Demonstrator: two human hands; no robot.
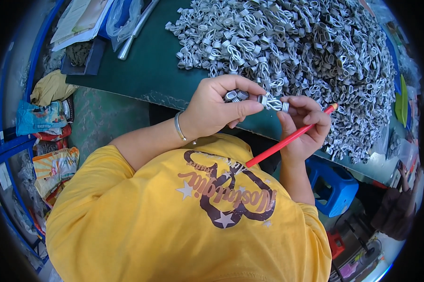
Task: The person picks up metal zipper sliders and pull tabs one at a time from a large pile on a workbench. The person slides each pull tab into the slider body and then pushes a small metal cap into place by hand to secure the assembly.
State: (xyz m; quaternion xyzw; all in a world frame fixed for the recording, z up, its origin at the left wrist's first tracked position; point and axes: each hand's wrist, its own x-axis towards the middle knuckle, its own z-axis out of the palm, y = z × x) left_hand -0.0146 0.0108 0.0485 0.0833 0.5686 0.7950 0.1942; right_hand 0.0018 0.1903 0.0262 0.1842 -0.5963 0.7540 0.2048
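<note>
A small workshop: a green worktable [146,70] heaped with metal spring clips [306,42], plastic stools [336,185] beneath.

- Bench [146,70] with dark green top, running across the upper view.
- Blue plastic stool [336,185] on the floor at lower right.
- Blue metal frame [9,145] at left, beside crumpled bags [52,169].
- Even, bright lighting.

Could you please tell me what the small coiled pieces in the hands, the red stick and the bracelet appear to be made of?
The coiled pieces look like bare metal wire: silvery-grey with bright glints, matching the pile. The red stick in the right hand seems painted wood or plastic; its matte look leaves that open. The bracelet by the left hand looks like polished silver-toned metal.
</note>
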